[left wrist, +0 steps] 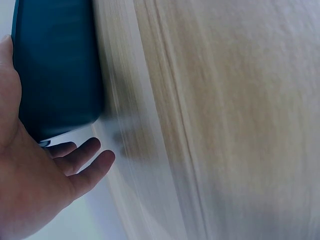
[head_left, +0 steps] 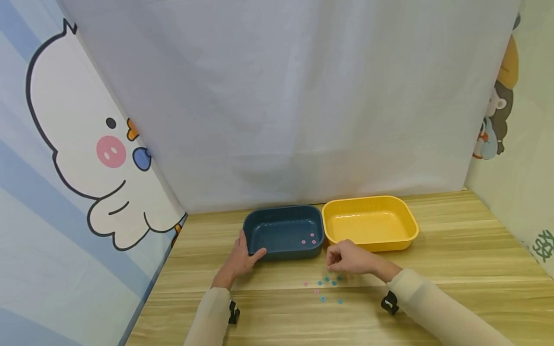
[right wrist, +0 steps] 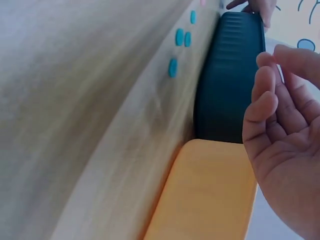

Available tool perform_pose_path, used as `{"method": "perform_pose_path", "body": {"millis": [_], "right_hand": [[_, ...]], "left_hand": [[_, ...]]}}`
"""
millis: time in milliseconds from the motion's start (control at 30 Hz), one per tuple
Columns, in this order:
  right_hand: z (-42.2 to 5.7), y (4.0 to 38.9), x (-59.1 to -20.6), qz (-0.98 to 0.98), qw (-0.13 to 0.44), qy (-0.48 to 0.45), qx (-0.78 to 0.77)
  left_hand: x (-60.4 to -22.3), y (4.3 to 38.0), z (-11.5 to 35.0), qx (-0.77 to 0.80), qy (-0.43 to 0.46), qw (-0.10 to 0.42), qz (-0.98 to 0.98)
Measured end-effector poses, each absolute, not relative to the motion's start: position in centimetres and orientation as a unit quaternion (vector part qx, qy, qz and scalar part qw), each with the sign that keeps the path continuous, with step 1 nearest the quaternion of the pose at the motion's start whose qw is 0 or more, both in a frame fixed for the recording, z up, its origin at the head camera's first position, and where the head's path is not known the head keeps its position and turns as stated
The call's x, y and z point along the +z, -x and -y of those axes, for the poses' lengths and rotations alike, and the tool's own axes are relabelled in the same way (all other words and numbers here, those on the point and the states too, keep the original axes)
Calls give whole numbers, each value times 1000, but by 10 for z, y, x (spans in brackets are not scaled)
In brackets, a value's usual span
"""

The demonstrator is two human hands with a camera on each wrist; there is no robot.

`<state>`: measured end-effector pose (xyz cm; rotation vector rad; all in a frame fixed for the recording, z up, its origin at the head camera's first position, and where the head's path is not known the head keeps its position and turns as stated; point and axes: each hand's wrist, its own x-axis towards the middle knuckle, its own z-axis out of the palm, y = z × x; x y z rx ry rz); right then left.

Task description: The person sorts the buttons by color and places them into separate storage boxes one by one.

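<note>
My left hand (head_left: 242,257) rests at the left front corner of a dark blue tray (head_left: 277,256). Its thumb lies along the front rim, and the other fingers extend loosely in the left wrist view. Three small pink ring-shaped beads (head_left: 313,241) lie in the tray's right end. My right hand (head_left: 352,258) is above the table, in front of the yellow tray (head_left: 368,230). Its thumb and index fingertips come together; whether they hold a bead I cannot tell. Below that hand lie several blue beads (head_left: 326,278) and two pink beads (head_left: 317,291).
The two trays stand side by side at the back of the wooden table (head_left: 450,269), near a pale curtain (head_left: 268,120). Printed panels flank the table on both sides. Both wrists carry black straps (head_left: 390,303).
</note>
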<state>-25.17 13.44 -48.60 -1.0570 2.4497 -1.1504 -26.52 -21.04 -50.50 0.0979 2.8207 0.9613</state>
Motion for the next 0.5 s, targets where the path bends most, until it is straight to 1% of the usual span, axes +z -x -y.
{"method": "perform_pose_path", "body": {"millis": [300,500], "right_hand": [[-130,259,-472,-838,106,339,-415],[-125,269,-465,-845,102,308,-426]], "left_hand": [[-504,264,210,317,-35,76,-945],[-504,264,210,318,-35,76,-944]]}}
